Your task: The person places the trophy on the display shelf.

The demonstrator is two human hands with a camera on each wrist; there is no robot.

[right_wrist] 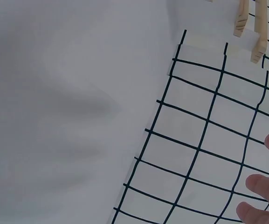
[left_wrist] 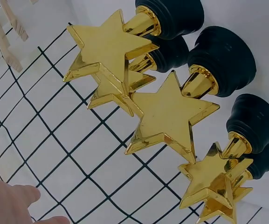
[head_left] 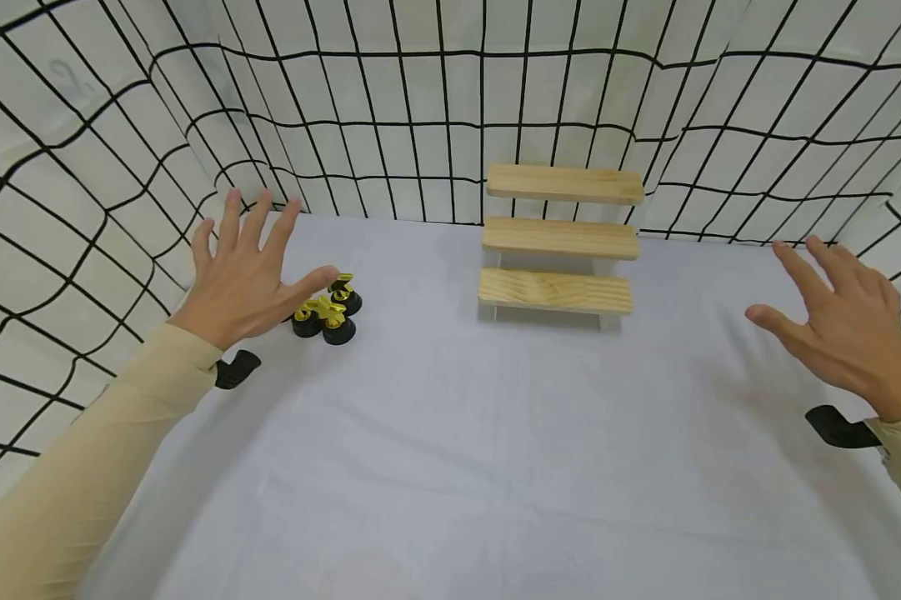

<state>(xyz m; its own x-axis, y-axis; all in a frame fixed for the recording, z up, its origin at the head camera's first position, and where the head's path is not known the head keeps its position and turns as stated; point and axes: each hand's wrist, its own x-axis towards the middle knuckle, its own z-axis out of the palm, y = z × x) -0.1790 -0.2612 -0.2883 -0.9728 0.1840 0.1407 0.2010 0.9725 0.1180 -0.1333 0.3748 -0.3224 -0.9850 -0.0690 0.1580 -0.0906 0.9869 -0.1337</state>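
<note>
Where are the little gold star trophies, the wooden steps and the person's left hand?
gold star trophies (left_wrist: 164,114): left wrist view, face of the middle star.
wooden steps (head_left: 555,292): head view, top of the lowest step.
left hand (head_left: 243,279): head view, back of the hand.

Noted just beside left fingertips: star trophies (left_wrist: 167,116), glossy gold, mirror-smooth, on matt black ribbed bases. Found beyond fingers: stepped shelf (head_left: 558,242), bare light wood, visibly grained. Recorded beneath: tablecloth (head_left: 450,450), matt white, faintly creased.
</note>
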